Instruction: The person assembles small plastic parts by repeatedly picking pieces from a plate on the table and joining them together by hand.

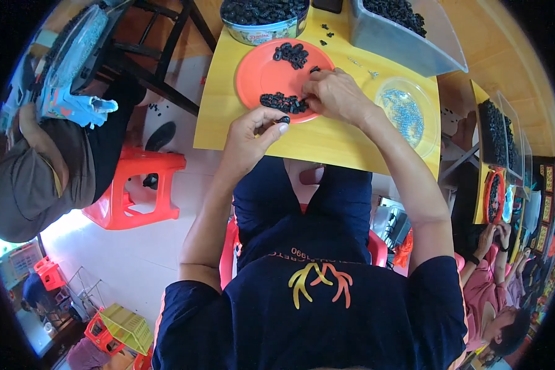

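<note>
Head view: the left hand (251,137) hovers at the near edge of the yellow counter (327,139), its thumb and forefinger pinched on a small black ring part (283,119). The right hand (336,94) rests over the near rim of the orange plate (262,77), fingers curled down into a pile of black ring parts (282,102) lying just beside the left hand's fingertips; whether it actually grips one of them cannot be told.

On the plate, beyond both hands, sits a second heap of black parts (291,54). Farther past the plate stands a round tin (264,18), filled to the top with the same dark pieces. To the right of the tin, beyond the right hand, a grey plastic tub (407,44) also holds black parts, heaped toward its far side. Just to the right of the right forearm lies a clear shallow dish (407,114) with small bluish-silver bits spread over its bottom. A few loose black pieces (325,34) lie on the counter between tin and tub.

Off to the left of the left hand stands a red plastic stool (132,191) on the pale floor.
</note>
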